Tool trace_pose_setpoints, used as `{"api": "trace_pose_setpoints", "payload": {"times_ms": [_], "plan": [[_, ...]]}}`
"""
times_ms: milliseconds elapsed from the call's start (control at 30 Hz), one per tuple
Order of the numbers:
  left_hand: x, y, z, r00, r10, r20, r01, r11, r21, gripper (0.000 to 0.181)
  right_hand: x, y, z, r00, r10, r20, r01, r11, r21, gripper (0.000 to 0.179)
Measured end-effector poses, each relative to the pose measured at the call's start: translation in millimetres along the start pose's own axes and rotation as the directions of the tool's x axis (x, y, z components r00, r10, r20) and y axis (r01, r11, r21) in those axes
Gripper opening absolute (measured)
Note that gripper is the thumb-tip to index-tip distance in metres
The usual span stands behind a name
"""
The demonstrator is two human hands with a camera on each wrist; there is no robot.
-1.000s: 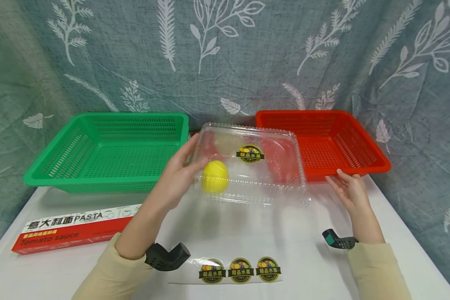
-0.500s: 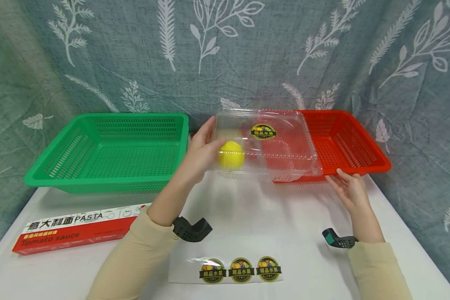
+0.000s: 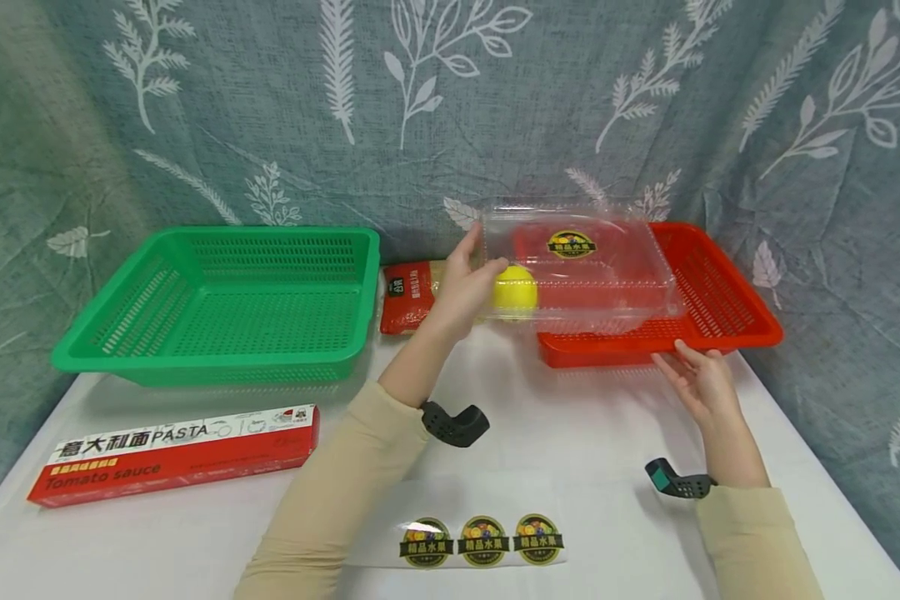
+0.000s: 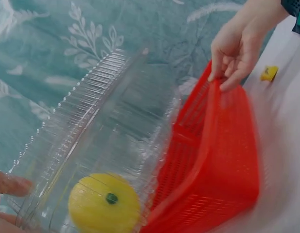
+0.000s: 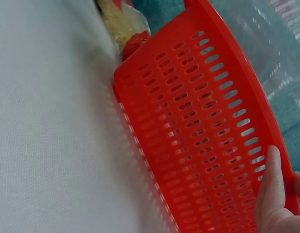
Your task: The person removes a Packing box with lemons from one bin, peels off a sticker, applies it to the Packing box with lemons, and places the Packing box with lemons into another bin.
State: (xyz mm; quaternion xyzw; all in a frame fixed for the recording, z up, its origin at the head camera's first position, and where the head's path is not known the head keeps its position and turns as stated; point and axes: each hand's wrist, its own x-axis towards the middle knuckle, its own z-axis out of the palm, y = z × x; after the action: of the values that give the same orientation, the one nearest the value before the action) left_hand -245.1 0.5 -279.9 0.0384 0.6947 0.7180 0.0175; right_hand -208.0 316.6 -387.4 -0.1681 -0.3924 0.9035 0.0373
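My left hand (image 3: pixel 457 292) grips the left end of a clear plastic fruit box (image 3: pixel 615 279), held above the left part of the red basket (image 3: pixel 727 333). Inside the box, near my thumb, lies a round yellow fruit (image 3: pixel 515 289); its green stem spot shows in the left wrist view. A black oval sticker (image 3: pixel 572 244) is on the box lid. My right hand (image 3: pixel 701 383) holds the basket's front rim, with thumb and fingers on either side of it in the right wrist view (image 5: pixel 281 199). The ends of the left fingers are hidden behind the box.
A green basket (image 3: pixel 217 367) stands at the back left. Between the baskets lies a red food packet (image 3: pixel 407 298). A pasta box (image 3: pixel 180 454) is at the front left, and a sheet of fruit stickers (image 3: pixel 482 542) lies near the front. A patterned curtain (image 3: pixel 450 108) hangs behind.
My left hand has carried the fruit box to the right and up, from between the baskets to over the red one. The red packet has come into sight. The right hand stays at the rim.
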Motion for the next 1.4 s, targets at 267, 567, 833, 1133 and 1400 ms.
{"api": "trace_pose_setpoints", "payload": {"times_ms": [267, 567, 833, 1133, 1400], "plan": [[19.1, -12.6, 21.2, 0.999, 0.011, -0.032, -0.011, 1.0, -0.007, 0.064, -17.9, -6, 14, 0.998, 0.045, 0.039, -0.048, 0.996, 0.08, 0.052], [24.8, -11.7, 51.5, 0.996, 0.066, -0.059, -0.062, 0.996, 0.067, 0.061, 5.7, -1, -7, 0.999, 0.011, 0.031, -0.012, 1.0, 0.013, 0.06], [22.9, -17.5, 77.1, 0.995, 0.047, -0.093, -0.04, 0.996, 0.074, 0.059, 44.7, 8, -46, 0.996, -0.04, 0.08, 0.041, 0.999, -0.008, 0.066], [24.0, -28.7, 85.7, 0.99, 0.023, -0.14, -0.013, 0.998, 0.068, 0.057, -7.3, -4, 7, 0.999, 0.04, -0.001, -0.04, 0.999, 0.029, 0.078], [27.9, -29.8, 88.0, 0.993, 0.034, -0.116, -0.017, 0.989, 0.146, 0.059, 2.3, -2, -3, 0.999, 0.02, -0.031, -0.02, 1.0, -0.005, 0.07]]}}
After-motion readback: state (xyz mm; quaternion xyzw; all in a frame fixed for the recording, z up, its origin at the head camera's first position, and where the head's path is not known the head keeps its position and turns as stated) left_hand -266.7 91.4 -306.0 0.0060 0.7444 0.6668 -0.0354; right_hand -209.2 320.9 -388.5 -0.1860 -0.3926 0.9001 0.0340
